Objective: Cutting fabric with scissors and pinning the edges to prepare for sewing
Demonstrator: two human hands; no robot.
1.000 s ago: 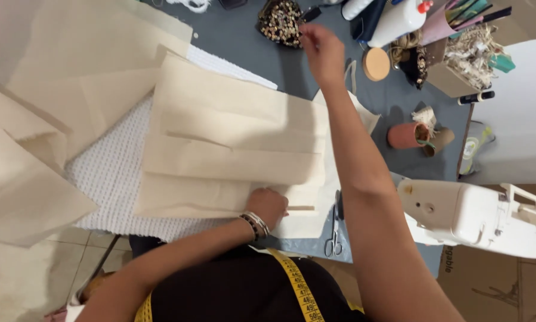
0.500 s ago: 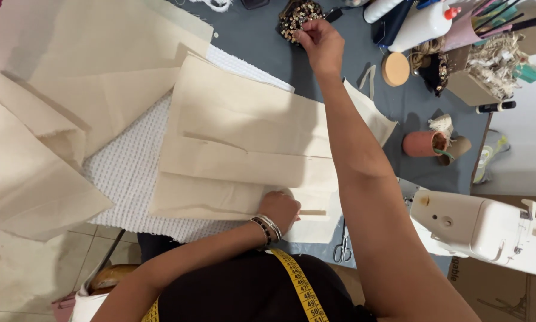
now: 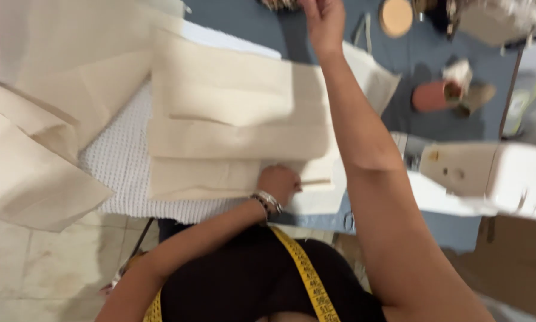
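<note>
Folded cream fabric pieces (image 3: 238, 119) lie stacked on a white textured mat (image 3: 119, 170) on a blue-grey table. My left hand (image 3: 278, 182), a bracelet at its wrist, is curled on the near edge of the fabric and pins a fold there. My right arm stretches across the fabric to the far side. My right hand (image 3: 323, 22) is beside a bowl of small dark and pale bits (image 3: 277, 3) that the top edge cuts off. Blur hides whether its fingers hold anything.
A white sewing machine (image 3: 488, 173) stands at the right. Beyond it lie a terracotta cup on its side (image 3: 432, 95) and a round wooden lid (image 3: 396, 16). Scissors handles (image 3: 348, 222) show at the table's near edge. More cream cloth (image 3: 35, 173) hangs off the left.
The view has shifted, so the bowl now sits at the top edge. My right hand stays stretched out by the bowl. My left hand has kept its place on the fabric fold.
</note>
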